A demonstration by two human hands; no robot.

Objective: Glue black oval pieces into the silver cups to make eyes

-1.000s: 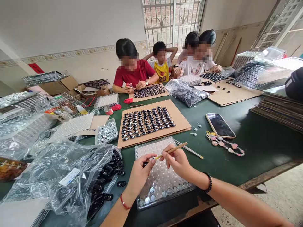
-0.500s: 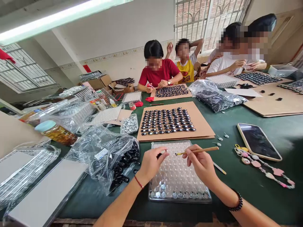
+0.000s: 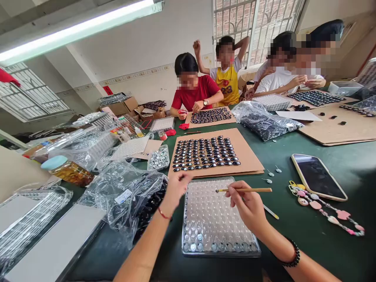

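My left hand (image 3: 177,188) is over the front left edge of the cardboard sheet (image 3: 249,156), its fingertips pinched together and blurred. Whatever is between them is too smeared to make out. In my right hand (image 3: 248,203) is a thin wooden stick (image 3: 263,190) with a small shiny tip, held like a pen above the clear plastic tray (image 3: 220,215). That tray has rows of round cells, with silvery discs (image 3: 226,246) along its front edge and at the front left. Rows of black oval pieces (image 3: 205,152) with shiny centres lie on the cardboard.
At left are a plastic bag (image 3: 117,196) of black pieces, a small box of silvery parts (image 3: 158,158) and a jar (image 3: 69,171). A phone (image 3: 319,176) with a beaded strap lies at right. Across the table a person in red (image 3: 196,90) handles similar pieces; others sit beyond.
My left hand has moved left and away from me, from above the tray to the cardboard's edge. The small dark piece visible in its fingers before is now indistinct. My right hand stays nearly in place.
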